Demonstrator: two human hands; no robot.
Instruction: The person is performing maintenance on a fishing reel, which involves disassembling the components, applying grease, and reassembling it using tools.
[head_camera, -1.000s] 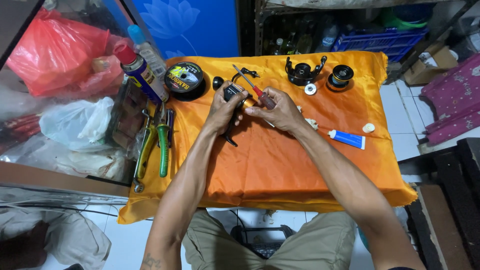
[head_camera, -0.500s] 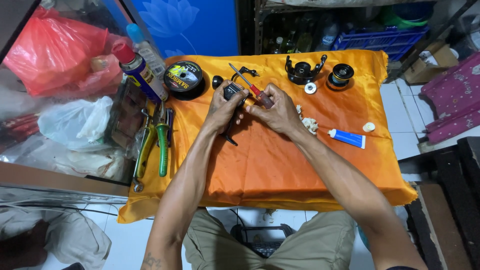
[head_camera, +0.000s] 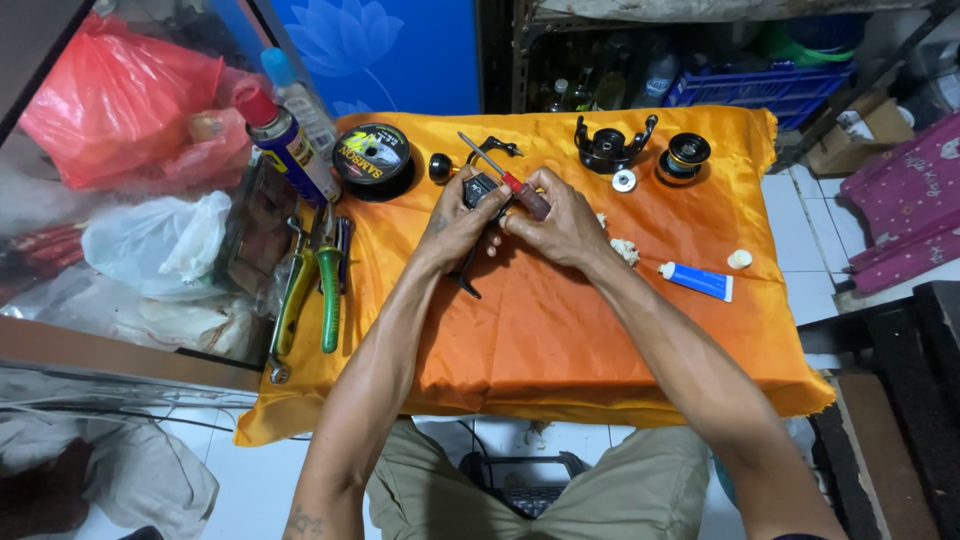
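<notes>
Nearest us: khaki lap, then both forearms running up over the orange cloth to meet approx. at its upper middle.

L hand is curled shut round a small black reel body, which sits at the fingertips, mostly hidden by the fingers; a thin black arm of it pokes down and out below the hand. We can't make out more of its shape. R hand is closed on a screwdriver, gripping the red/dark handle w/ thumb and fingers. The bare steel shaft slants up and left, away from the hand, tip free above the reel body. The two hands touch, knuckles together.

Vs. 1 s ago: the hands sit in the same spot, but the screwdriver has swung a little, shaft now pointing further up-left and its tip nearer the line spool; the reel body shows a bit more above the L fingers.

Left of the hands, at the cloth edge: green-handled pliers lying lengthwise. Right of the hands: a blue-and-white tube, its white cap just beside, plus a few small pale bits by the R wrist.

Further back: line spool, small black knob, a black reel rotor, a washer just below it, a dark spool w/ gold rim. Far left, off the cloth: red-capped spray can, red bag.
</notes>
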